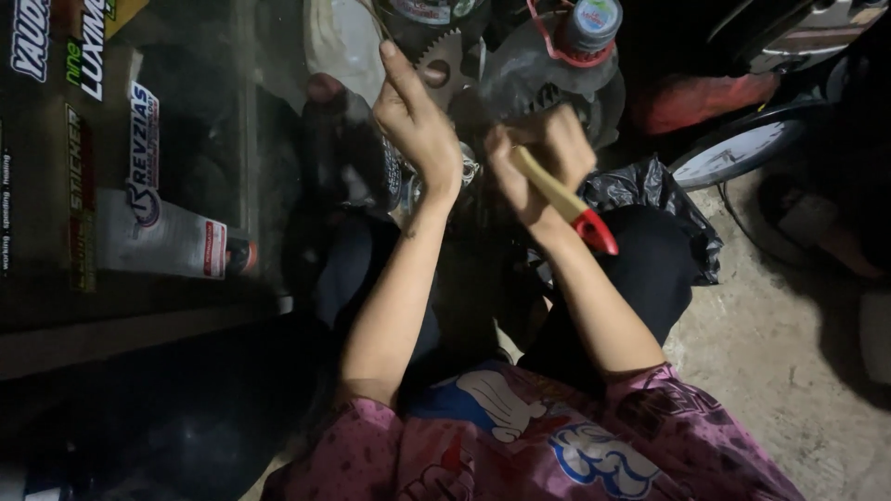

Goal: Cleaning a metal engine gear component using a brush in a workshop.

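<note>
Glass cabinet (139, 167) on left, stickers on panel. Toothed sprocket (444, 63) up front; left hand (419, 125) open, fingers raised against it. Right hand (548, 158) closed around wooden brush handle (557, 195), red tip toward wrist.

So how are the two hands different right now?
The right hand is closed around a brush with a pale wooden handle and red tip; the left hand holds no tool. The left hand's fingers stretch up toward the toothed metal wheel; the right hand's are curled. Both are bare and raised close together.
</note>
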